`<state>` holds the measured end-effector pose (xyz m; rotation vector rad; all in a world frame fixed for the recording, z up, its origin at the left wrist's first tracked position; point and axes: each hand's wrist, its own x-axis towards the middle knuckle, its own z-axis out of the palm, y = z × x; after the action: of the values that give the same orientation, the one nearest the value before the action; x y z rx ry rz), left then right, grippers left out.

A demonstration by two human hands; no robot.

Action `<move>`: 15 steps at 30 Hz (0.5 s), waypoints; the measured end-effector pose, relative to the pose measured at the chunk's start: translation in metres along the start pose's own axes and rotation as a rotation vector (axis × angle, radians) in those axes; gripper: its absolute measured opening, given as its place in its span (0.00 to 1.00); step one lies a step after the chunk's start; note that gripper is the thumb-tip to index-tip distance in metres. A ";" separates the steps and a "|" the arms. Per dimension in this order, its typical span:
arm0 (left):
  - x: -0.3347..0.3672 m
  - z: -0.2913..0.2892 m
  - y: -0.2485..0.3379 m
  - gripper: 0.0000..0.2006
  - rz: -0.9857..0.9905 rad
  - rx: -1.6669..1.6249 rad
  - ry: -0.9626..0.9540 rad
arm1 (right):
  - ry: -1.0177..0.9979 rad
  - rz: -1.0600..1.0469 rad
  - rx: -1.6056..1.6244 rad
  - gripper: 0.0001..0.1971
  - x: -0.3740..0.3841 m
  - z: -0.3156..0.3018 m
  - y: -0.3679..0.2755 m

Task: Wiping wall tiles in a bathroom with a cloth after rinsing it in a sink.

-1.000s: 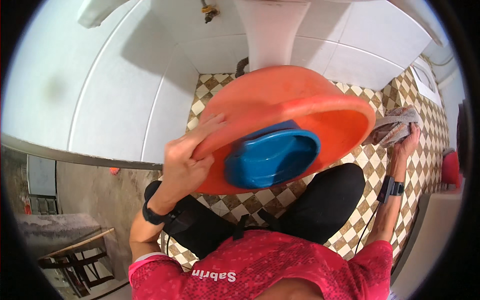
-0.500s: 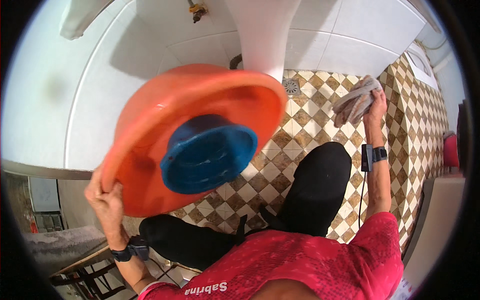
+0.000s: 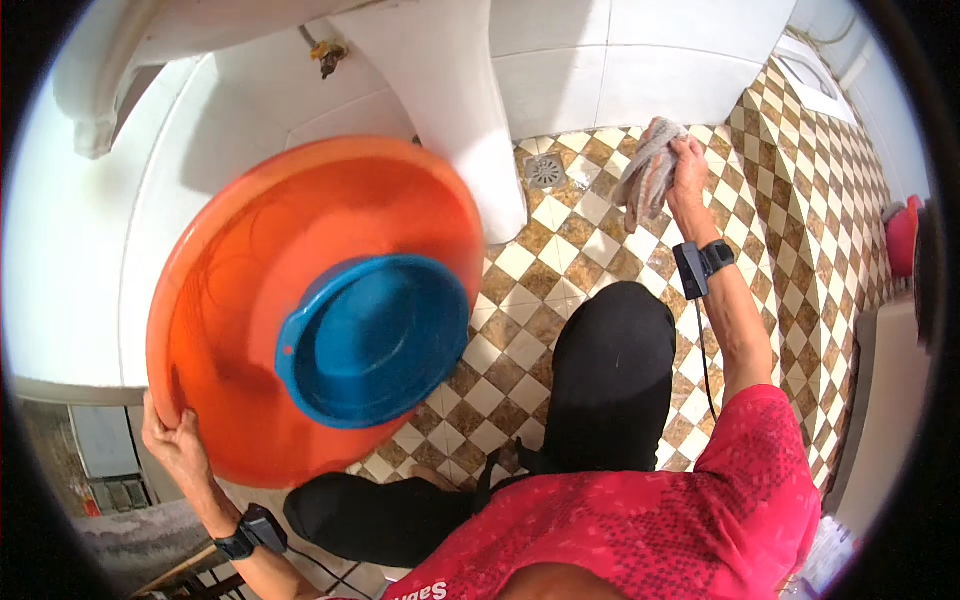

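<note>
My left hand [image 3: 180,448] grips the near-left rim of a large orange basin [image 3: 240,225], its thumb inside and its fingers around the outer edge. A smaller blue basin [image 3: 375,335] sits inside the orange one, toward its right side, with its hollow facing up. Out to the right, my right hand [image 3: 690,178] is closed around a crumpled greyish-brown cloth [image 3: 650,172], held up over the tiled floor. The orange basin is tilted somewhat, and its underside is hidden.
A white sink pedestal [image 3: 450,110] rises beyond the basins, with a brass valve [image 3: 328,58] on the wall beside it. A floor drain [image 3: 545,171] lies right of the pedestal. The floor [image 3: 520,345] has brown and cream checks. A red object [image 3: 903,238] stands at far right.
The orange basin has tipped flatter and shifted left and nearer, carrying the blue basin with it. My right hand has moved left and slightly farther away with the cloth.
</note>
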<state>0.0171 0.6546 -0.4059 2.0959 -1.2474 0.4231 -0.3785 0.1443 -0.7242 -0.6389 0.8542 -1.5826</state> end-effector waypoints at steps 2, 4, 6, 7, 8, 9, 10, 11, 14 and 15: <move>-0.010 0.003 -0.006 0.17 0.012 -0.023 -0.021 | 0.022 0.019 0.004 0.17 0.002 0.008 0.006; -0.024 0.005 -0.014 0.16 -0.060 0.068 0.011 | 0.033 0.051 0.026 0.19 0.009 0.018 0.013; -0.034 0.002 -0.018 0.16 -0.060 0.029 0.045 | -0.010 0.090 0.058 0.20 0.012 0.041 0.016; -0.039 0.001 -0.019 0.17 -0.068 -0.012 0.074 | -0.023 0.103 0.063 0.20 0.011 0.054 0.018; -0.043 0.001 -0.021 0.17 -0.063 -0.014 0.079 | -0.060 0.101 0.052 0.20 0.012 0.064 0.020; -0.048 0.001 -0.022 0.17 -0.141 0.017 0.118 | -0.100 0.100 0.041 0.20 0.012 0.074 0.022; -0.053 0.000 -0.024 0.18 -0.221 0.048 0.158 | -0.133 0.123 0.042 0.21 0.013 0.084 0.023; -0.060 -0.002 -0.023 0.18 -0.224 0.051 0.169 | -0.144 0.123 0.046 0.21 0.016 0.093 0.029; -0.077 -0.004 -0.026 0.18 -0.306 0.093 0.238 | -0.226 0.191 0.061 0.25 0.030 0.131 0.041; -0.083 -0.007 -0.025 0.18 -0.281 0.135 0.271 | -0.234 0.182 0.071 0.25 0.031 0.149 0.031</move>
<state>-0.0013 0.7218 -0.4574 2.1979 -0.7748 0.6524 -0.2486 0.0854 -0.6637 -0.6621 0.6593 -1.3386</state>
